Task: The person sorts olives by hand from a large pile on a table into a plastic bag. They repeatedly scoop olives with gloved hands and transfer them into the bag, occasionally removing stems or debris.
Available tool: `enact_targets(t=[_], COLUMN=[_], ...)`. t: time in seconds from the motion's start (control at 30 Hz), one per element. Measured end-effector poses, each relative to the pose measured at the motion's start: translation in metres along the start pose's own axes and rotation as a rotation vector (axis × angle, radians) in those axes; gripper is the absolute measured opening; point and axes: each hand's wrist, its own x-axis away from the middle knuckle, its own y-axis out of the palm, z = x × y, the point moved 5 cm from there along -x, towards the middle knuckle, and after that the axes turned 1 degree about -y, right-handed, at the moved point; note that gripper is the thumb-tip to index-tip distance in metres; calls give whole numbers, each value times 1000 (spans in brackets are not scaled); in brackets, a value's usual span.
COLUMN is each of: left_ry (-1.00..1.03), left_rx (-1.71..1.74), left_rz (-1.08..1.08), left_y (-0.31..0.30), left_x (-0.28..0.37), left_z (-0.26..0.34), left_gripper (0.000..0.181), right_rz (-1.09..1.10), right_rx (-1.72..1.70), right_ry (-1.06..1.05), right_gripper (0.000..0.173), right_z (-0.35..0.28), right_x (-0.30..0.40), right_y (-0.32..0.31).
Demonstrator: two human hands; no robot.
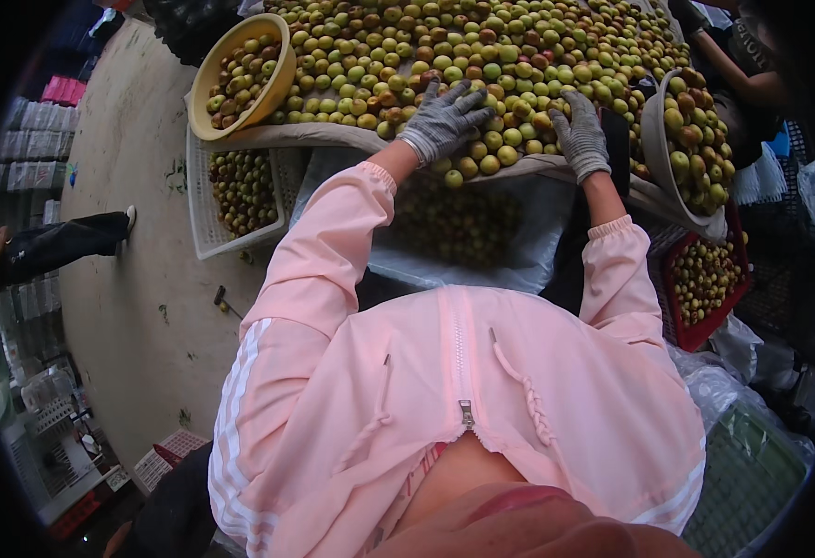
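Note:
Small green and reddish-brown fruits, which look like jujubes [491, 143], cover the table before me. My left hand [447, 120], in a grey knit glove, lies on them near the cloth-covered table edge with its fingers spread. To its right my right hand [580, 136], gloved alike, rests palm down over the fruits, fingers slightly apart. Neither hand is closed round a fruit, though what lies under the palms is hidden. A yellow bowl [278, 84] of the fruits leans at the left end, and a pale bowl [661, 153] heaped with them stands at the right.
Below the table are a white crate [202, 209] and a red crate [737, 279] of fruits, with more fruits in a plastic-lined container [540, 258] between. Another person's arm [742, 77] shows at upper right. A person [65, 240] is on the floor area at left.

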Motion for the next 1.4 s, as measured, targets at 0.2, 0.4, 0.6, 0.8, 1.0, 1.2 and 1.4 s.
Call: enact_targets(t=[0.2, 0.4, 0.6, 0.8, 1.0, 1.2, 1.4], left_ry=[-281, -45, -116, -142, -727, -698, -295], left_rx=[-143, 174, 207, 215, 1078, 1293, 493], left_rz=[-144, 95, -266, -268, 99, 742, 541], left_y=[21, -20, 14, 40, 21, -49, -91], left_x=[21, -7, -65, -85, -63, -9, 24], left_z=[-88, -16, 48, 44, 6, 71, 119], left_gripper=[50, 44, 32, 34, 17, 19, 33], right_rz=[54, 110, 211, 208, 22, -231, -289], right_rx=[-75, -107, -117, -149, -346, -1555, -2315], right_ry=[86, 32, -92, -110, -29, 349, 972], right_gripper=[43, 42, 40, 39, 40, 35, 30], right_z=[21, 32, 19, 11, -14, -90, -127], right_x=[-3, -1, 2, 6, 18, 55, 105], right_y=[-41, -58, -63, -70, -30, 38, 36])
